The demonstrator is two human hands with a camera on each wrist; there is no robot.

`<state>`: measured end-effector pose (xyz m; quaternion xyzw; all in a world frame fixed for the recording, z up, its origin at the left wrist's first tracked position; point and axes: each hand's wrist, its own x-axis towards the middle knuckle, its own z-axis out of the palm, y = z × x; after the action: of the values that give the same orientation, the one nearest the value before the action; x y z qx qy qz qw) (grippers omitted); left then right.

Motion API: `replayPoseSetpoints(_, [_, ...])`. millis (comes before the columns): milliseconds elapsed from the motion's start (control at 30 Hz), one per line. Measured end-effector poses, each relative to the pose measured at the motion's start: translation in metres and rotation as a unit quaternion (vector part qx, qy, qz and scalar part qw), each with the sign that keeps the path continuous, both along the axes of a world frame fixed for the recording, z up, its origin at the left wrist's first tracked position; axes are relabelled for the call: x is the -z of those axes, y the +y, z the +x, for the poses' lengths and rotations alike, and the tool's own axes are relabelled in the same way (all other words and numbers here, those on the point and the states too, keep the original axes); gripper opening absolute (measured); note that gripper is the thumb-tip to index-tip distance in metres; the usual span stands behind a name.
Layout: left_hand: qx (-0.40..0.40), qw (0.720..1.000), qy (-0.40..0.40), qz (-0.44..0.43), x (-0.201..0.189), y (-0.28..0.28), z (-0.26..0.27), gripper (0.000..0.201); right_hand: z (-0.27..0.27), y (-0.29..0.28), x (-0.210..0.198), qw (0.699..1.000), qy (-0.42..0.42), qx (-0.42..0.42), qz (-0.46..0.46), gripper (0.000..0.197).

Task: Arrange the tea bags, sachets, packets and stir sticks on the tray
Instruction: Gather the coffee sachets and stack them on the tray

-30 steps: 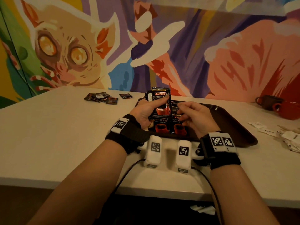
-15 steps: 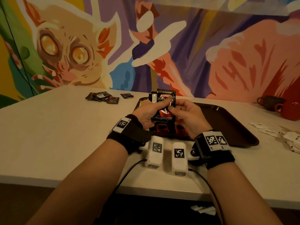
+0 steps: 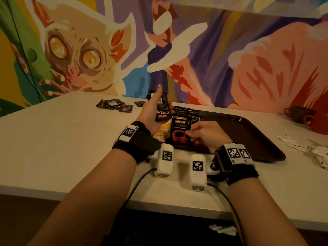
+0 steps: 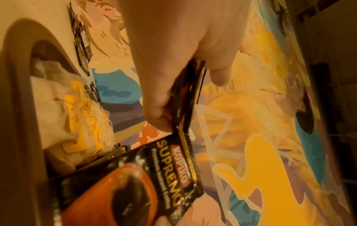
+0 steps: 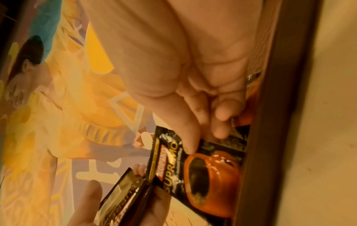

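Note:
My left hand [image 3: 156,110] holds a small stack of black coffee sachets [image 3: 162,108] upright above the tray's left end, thumb along their front; the left wrist view shows the stack [image 4: 190,94] pinched edge-on. My right hand [image 3: 200,134] pinches one black Kopiko coffee sachet [image 3: 180,132] with a red cup picture, low over the near left part of the dark brown tray [image 3: 248,135]. The right wrist view has this sachet [image 5: 195,165] under my thumb. More black sachets [image 3: 188,111] lie on the tray behind it. Tea bags [image 3: 162,132] with yellow tags sit at the tray's left end.
Several dark packets [image 3: 115,105] lie loose on the white table [image 3: 53,139] at the far left. White paper sachets [image 3: 305,148] are scattered at the right edge. Two mugs [image 3: 308,119] stand at the far right by the painted wall.
Both hands held the sachet stack together before. Now my right hand has drawn one sachet off and lowered it toward the tray, while my left hand has tipped the rest back and up.

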<state>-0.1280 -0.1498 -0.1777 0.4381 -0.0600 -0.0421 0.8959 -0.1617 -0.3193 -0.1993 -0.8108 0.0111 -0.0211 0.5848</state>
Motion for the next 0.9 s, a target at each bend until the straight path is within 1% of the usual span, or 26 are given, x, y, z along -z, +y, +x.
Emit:
replayPoseSetpoints(100, [0.006,1.0,0.0,-0.014,-0.001,0.0,-0.004,0.029,-0.001,0.0,0.0,1.0,0.008,-0.006,-0.024,0.012])
replayPoseSetpoints(200, [-0.003,0.999,-0.013,-0.043,-0.003,0.0,-0.006,0.021,-0.001,0.001,0.002,1.0,-0.002,0.004,-0.016,0.013])
replayPoseSetpoints(267, [-0.016,0.997,-0.028,-0.074,-0.006,0.002,-0.008,0.017,-0.001,0.002,0.001,1.0,-0.014,0.01,0.002,0.017])
replayPoseSetpoints(367, [-0.034,0.989,-0.043,-0.136,-0.009,0.004,-0.008,0.016,-0.001,0.001,-0.001,0.998,-0.039,0.032,0.033,0.032])
replayPoseSetpoints(433, [-0.033,0.988,-0.053,-0.143,-0.01,0.005,-0.008,0.016,-0.001,0.0,-0.001,0.996,-0.056,0.052,0.038,0.038])
replayPoseSetpoints(533, [0.007,0.992,-0.061,-0.109,-0.009,0.001,-0.012,0.017,-0.003,-0.001,-0.003,0.993,-0.076,0.064,0.059,0.034])
replayPoseSetpoints(600, [0.027,0.995,-0.065,-0.075,-0.008,-0.003,-0.013,0.015,-0.005,-0.001,-0.005,0.99,-0.086,0.063,0.088,0.023])
replayPoseSetpoints(700, [0.036,0.997,-0.066,-0.036,-0.006,-0.007,-0.012,0.015,-0.011,0.001,-0.009,0.985,-0.103,0.038,0.136,0.01])
replayPoseSetpoints(833, [0.048,0.996,-0.066,0.026,-0.002,-0.013,-0.013,0.01,-0.015,0.002,-0.011,0.973,-0.121,-0.009,0.199,0.007])
replayPoseSetpoints(900, [0.062,0.992,-0.083,0.069,0.0,-0.016,-0.014,0.012,-0.016,0.002,-0.012,0.971,-0.122,-0.041,0.201,0.008])
